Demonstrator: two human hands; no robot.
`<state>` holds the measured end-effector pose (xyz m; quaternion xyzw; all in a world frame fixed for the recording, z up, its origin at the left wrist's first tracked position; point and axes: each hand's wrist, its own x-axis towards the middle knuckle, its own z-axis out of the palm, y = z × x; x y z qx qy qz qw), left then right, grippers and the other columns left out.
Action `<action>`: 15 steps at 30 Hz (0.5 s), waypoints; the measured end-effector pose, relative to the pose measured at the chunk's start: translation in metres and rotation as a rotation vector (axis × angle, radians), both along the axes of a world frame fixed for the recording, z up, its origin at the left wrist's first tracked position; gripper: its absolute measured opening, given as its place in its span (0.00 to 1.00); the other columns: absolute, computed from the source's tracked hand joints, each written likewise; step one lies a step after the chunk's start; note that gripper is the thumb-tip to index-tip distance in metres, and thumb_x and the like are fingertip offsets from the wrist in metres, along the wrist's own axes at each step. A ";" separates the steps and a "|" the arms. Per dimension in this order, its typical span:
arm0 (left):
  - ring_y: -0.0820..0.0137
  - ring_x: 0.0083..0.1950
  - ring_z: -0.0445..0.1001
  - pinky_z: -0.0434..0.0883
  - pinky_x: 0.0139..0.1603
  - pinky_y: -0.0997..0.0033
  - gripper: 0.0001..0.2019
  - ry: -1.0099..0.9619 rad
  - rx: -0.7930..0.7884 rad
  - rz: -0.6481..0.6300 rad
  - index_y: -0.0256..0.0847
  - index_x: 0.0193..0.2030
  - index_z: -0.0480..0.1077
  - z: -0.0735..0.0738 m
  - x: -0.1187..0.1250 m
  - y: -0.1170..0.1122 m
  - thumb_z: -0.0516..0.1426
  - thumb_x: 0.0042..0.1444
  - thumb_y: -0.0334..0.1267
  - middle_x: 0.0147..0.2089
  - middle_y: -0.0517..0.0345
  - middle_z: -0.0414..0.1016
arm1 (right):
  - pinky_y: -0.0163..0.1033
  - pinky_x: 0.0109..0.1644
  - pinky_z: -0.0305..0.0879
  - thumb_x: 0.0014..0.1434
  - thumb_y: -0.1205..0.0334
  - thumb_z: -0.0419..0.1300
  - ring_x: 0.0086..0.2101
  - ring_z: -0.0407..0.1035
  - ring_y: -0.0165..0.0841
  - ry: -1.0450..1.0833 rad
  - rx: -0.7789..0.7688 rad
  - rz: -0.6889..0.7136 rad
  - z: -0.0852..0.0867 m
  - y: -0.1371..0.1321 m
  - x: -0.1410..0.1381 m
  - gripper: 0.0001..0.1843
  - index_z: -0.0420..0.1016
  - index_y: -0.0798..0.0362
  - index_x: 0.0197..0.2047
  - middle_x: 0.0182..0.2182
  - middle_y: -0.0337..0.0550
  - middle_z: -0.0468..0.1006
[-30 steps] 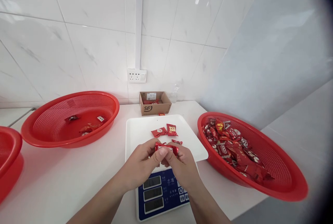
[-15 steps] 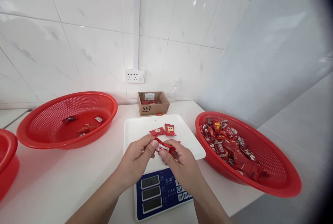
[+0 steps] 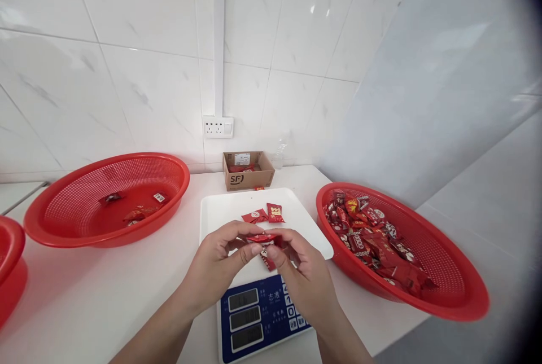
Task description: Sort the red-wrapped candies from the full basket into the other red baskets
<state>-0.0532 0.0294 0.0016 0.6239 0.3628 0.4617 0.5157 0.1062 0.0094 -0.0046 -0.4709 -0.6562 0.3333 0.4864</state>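
My left hand [image 3: 221, 259] and my right hand [image 3: 301, 273] meet over the front of a white scale tray [image 3: 220, 211], fingers pinched together on red wrapped candies [image 3: 266, 245]. Two more red candies [image 3: 265, 214] lie on the tray just behind my fingers. Below my hands sits the blue panel of the digital scale [image 3: 254, 319] with its displays.
A red mesh basket [image 3: 444, 296] at the right holds several red candy packets. Another red basket [image 3: 105, 234] at the left holds a few candies. A third red basket's edge [image 3: 8, 251] shows far left. A small cardboard box [image 3: 248, 169] stands by the tiled wall.
Both hands stayed over the tray's front edge, shifting their pinch on the candies; one candy now hangs lower between the fingers. The camera tilted slightly.
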 end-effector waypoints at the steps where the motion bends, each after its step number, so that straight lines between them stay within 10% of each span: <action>1: 0.68 0.42 0.73 0.70 0.44 0.69 0.09 -0.017 -0.024 -0.010 0.43 0.42 0.72 0.000 0.000 0.000 0.59 0.53 0.38 0.41 0.57 0.75 | 0.35 0.35 0.66 0.60 0.57 0.54 0.31 0.69 0.30 0.002 0.027 0.006 0.000 0.000 0.001 0.09 0.72 0.49 0.41 0.33 0.40 0.76; 15: 0.67 0.45 0.71 0.70 0.45 0.67 0.17 -0.085 -0.108 -0.116 0.44 0.49 0.68 -0.002 0.001 -0.002 0.60 0.52 0.40 0.46 0.54 0.73 | 0.38 0.41 0.69 0.60 0.66 0.55 0.41 0.70 0.33 0.078 0.309 -0.010 -0.004 -0.001 0.002 0.10 0.74 0.45 0.41 0.39 0.42 0.75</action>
